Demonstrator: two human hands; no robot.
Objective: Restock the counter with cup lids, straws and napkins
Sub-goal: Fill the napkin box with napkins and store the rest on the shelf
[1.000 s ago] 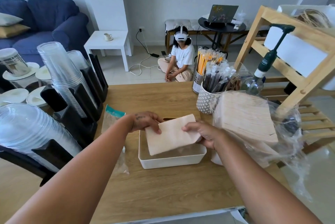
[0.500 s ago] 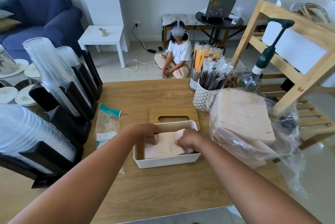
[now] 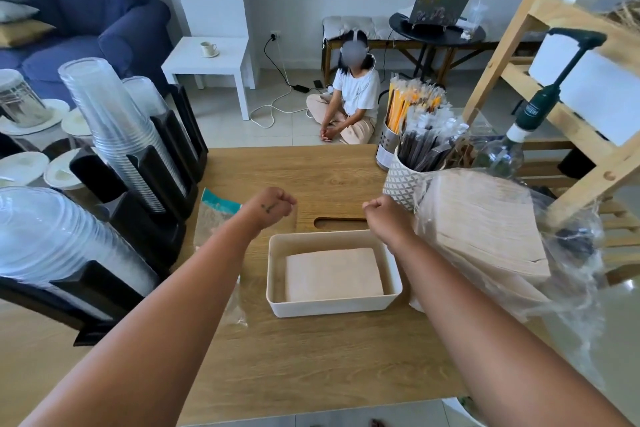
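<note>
A stack of beige napkins lies flat inside the white box at the middle of the wooden counter. My left hand hovers beyond the box's far left corner, fingers curled shut and holding nothing. My right hand hovers beyond the far right corner, also closed and empty. A plastic bag with a thick napkin pack sits right of the box. Wrapped straws fill a patterned cup and a metal holder behind it. Clear cup lids sit in a black rack at left.
The box's wooden lid with a slot lies behind the box. An empty plastic wrapper lies left of it. Stacked clear cups stand in the black rack. A pump bottle and wooden shelf are at right. A person sits on the floor beyond.
Both hands lowered the napkin stack into the white box, let go of it, and lifted away past the box's far edge with fingers closed.
</note>
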